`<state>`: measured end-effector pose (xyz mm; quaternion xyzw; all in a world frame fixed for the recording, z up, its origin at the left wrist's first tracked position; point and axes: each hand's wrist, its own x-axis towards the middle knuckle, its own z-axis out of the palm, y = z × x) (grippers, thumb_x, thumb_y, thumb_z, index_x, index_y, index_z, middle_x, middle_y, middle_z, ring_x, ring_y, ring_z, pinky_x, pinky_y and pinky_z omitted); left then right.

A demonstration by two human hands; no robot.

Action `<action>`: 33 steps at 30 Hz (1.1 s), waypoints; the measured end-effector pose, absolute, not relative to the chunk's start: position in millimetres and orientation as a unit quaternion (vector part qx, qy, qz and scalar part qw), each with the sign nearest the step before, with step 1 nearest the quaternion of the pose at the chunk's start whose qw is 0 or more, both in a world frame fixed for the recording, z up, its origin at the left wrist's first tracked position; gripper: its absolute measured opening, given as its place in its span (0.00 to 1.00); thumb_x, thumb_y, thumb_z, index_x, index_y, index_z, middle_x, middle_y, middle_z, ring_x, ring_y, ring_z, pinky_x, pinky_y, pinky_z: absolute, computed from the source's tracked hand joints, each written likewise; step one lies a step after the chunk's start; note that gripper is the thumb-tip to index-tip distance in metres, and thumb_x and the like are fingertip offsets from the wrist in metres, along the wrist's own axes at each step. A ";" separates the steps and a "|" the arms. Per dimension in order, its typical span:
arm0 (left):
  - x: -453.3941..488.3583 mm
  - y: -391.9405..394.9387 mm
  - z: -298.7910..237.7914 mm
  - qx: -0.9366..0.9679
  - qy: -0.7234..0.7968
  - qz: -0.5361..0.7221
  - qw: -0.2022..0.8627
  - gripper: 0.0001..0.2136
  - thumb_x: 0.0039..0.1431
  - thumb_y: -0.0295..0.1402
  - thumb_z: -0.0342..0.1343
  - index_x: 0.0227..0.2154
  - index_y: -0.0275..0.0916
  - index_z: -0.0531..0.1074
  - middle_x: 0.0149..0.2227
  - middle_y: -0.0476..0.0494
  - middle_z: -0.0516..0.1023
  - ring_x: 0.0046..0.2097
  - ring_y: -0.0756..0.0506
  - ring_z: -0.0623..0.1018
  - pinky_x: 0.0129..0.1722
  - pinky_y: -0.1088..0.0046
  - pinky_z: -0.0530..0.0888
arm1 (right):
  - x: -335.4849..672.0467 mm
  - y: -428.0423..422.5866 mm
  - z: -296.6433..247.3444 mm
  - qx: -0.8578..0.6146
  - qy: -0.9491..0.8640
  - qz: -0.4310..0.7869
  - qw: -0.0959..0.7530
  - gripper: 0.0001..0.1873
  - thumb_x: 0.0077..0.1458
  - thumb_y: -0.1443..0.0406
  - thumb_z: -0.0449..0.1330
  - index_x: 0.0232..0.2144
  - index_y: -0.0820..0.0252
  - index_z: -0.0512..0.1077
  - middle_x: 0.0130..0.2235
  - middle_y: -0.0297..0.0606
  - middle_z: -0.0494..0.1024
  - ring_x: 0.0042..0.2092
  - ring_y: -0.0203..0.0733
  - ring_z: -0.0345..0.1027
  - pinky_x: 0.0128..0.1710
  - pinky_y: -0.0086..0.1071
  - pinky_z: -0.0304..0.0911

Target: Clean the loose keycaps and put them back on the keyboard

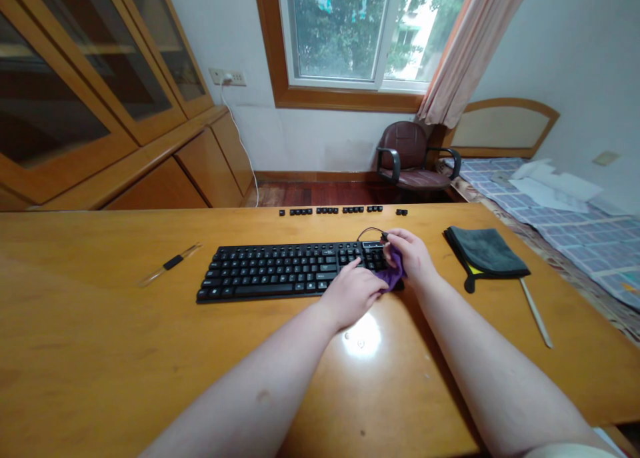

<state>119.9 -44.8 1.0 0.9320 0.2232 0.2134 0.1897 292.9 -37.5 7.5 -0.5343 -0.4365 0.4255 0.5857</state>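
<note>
A black keyboard [270,269] lies on the wooden desk, and both hands are over its right end. A crumpled purple cloth [394,271] is bunched between them. My right hand [414,258] is closed on the cloth, thumb and forefinger pinched near a small dark piece by the thin cable; I cannot tell what that piece is. My left hand [353,290] rests over the number pad, its fingertips closed on the cloth's lower left edge. The hands and cloth hide part of the number pad. Along the far edge runs a row of loose black keycaps [327,211].
Right of the hands lies a folded grey cloth [487,250] with a pale flat stick [536,313] beside it. A thin clear tool with a black grip [173,263] lies left of the keyboard. Beyond the desk stand an armchair [407,155] and a bed [550,198].
</note>
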 end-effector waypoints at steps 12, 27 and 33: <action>118.3 -44.5 -0.4 0.903 0.285 0.276 0.163 0.09 0.58 0.30 0.50 0.39 0.43 0.73 0.39 0.47 0.78 0.44 0.48 0.74 0.58 0.60 0.58 | 313.7 -29.2 -4.4 -0.658 -0.666 0.069 0.344 0.10 0.51 0.61 0.57 0.34 0.58 0.75 0.36 0.40 0.77 0.37 0.44 0.69 0.41 0.38 0.62; 117.8 -42.3 -6.6 0.880 0.361 0.281 0.130 0.13 0.52 0.36 0.58 0.41 0.41 0.73 0.43 0.44 0.76 0.49 0.42 0.70 0.58 0.53 0.57 | 313.3 -28.8 -5.1 -0.629 -0.707 0.093 0.308 0.08 0.49 0.65 0.60 0.32 0.55 0.77 0.36 0.39 0.77 0.39 0.43 0.70 0.43 0.37 0.64; 117.8 -42.3 -5.5 0.880 0.356 0.284 0.134 0.09 0.51 0.35 0.59 0.36 0.41 0.74 0.37 0.45 0.76 0.44 0.44 0.71 0.57 0.54 0.58 | 313.9 -27.7 -6.5 -0.629 -0.710 0.093 0.304 0.07 0.49 0.66 0.60 0.32 0.56 0.78 0.35 0.39 0.76 0.38 0.42 0.70 0.43 0.37 0.65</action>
